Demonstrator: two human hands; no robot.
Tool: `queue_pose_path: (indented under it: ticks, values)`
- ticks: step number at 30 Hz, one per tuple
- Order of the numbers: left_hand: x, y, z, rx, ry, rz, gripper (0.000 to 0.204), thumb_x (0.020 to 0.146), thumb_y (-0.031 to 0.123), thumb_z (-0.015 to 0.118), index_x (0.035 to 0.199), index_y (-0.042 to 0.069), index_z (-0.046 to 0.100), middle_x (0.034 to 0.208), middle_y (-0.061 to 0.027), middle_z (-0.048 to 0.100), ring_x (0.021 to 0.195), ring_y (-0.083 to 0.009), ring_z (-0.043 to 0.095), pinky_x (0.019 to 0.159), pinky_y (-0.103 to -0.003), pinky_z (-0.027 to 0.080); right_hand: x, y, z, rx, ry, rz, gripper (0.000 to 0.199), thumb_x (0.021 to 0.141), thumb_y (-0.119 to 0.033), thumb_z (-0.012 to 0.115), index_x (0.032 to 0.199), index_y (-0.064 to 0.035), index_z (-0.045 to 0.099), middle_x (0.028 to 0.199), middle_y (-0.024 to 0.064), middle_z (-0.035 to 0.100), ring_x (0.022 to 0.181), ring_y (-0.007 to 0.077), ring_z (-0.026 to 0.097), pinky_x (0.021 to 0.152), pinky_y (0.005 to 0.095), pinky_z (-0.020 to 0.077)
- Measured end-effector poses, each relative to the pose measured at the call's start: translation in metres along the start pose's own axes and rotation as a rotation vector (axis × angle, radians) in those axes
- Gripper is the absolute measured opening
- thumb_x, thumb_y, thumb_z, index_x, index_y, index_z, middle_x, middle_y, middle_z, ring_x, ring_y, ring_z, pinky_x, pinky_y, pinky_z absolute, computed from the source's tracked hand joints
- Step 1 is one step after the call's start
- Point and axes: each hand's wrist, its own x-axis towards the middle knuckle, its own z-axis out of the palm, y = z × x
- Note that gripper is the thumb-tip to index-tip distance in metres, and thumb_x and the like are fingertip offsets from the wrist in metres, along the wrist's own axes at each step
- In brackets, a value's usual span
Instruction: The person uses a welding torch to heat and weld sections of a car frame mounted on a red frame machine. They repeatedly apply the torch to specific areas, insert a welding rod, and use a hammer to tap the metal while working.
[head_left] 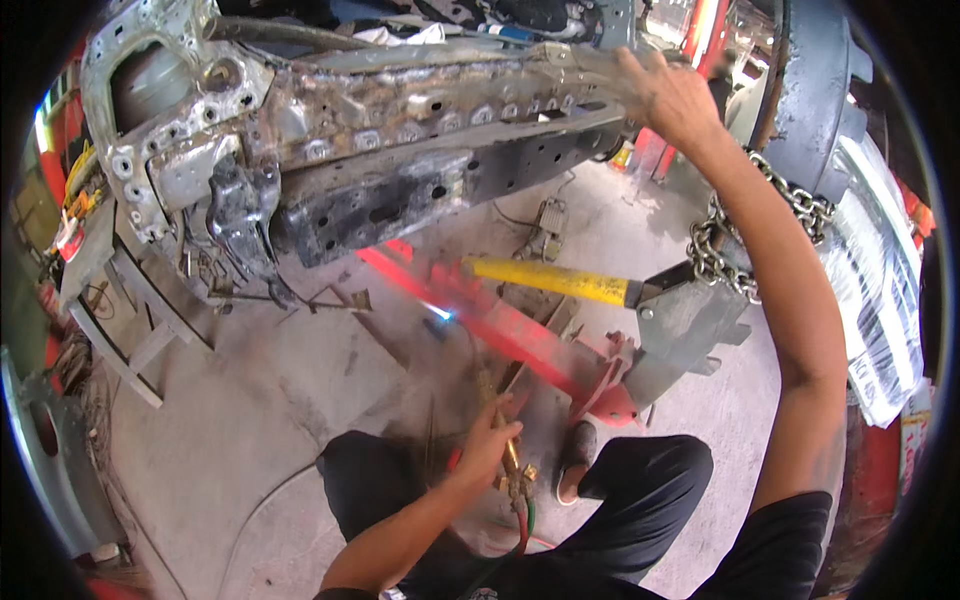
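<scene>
1. While your left hand (488, 442) gripped the brass gas torch (512, 462) at 6 o'clock, its blue-white flame (447, 315) burned near centre.
2. Your right hand (678, 100), fingers bent, met the rust-stained grey metal frame (400, 105) toward 1 o'clock; whether it gripped, I couldn't tell.
3. A red steel beam (525, 342) ran toward 4 o'clock.

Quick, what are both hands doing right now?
Left hand: closed around a brass torch, lit at its tip.
Right hand: at the end of the metal frame; whether it grips cannot be told.
</scene>
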Motion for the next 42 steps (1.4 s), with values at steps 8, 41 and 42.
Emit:
queue_pose_path:
  ticks: [8,41,42]
  values:
    - [-0.001,0.010,-0.002,-0.070,0.043,0.051,0.067,0.084,-0.012,0.059,0.146,0.015,0.058,0.104,-0.0059,0.055,0.084,-0.0183,0.063,0.072,-0.034,0.055,-0.018,-0.008,-0.019,0.401,0.306,0.051,0.053,0.092,-0.027,0.075,0.139,-0.0072,0.061,0.109,0.0234,0.069,0.096,0.0424,0.069,0.085,0.0502,0.0572]
    - [-0.343,-0.028,-0.065,0.695,0.409,-0.248,0.042,0.102,0.013,0.067,0.140,0.006,0.048,0.097,-0.0118,0.073,0.089,-0.0209,0.075,0.077,-0.034,0.058,-0.434,-0.334,-0.110,2.200,-1.860,-0.862,0.055,0.101,-0.013,0.067,0.153,-0.0059,0.053,0.087,0.0013,0.060,0.076,0.0110,0.058,0.071,0.0279,0.0494]
    - [-0.337,-0.009,-0.060,0.717,0.442,-0.305,0.037,0.103,0.018,0.066,0.137,0.008,0.053,0.089,-0.0115,0.076,0.084,-0.0196,0.074,0.075,-0.036,0.057,-0.437,-0.342,-0.111,2.249,-1.826,-0.857,0.055,0.100,-0.017,0.067,0.152,-0.0053,0.054,0.085,0.0020,0.059,0.075,0.0128,0.058,0.068,0.0301,0.0485]
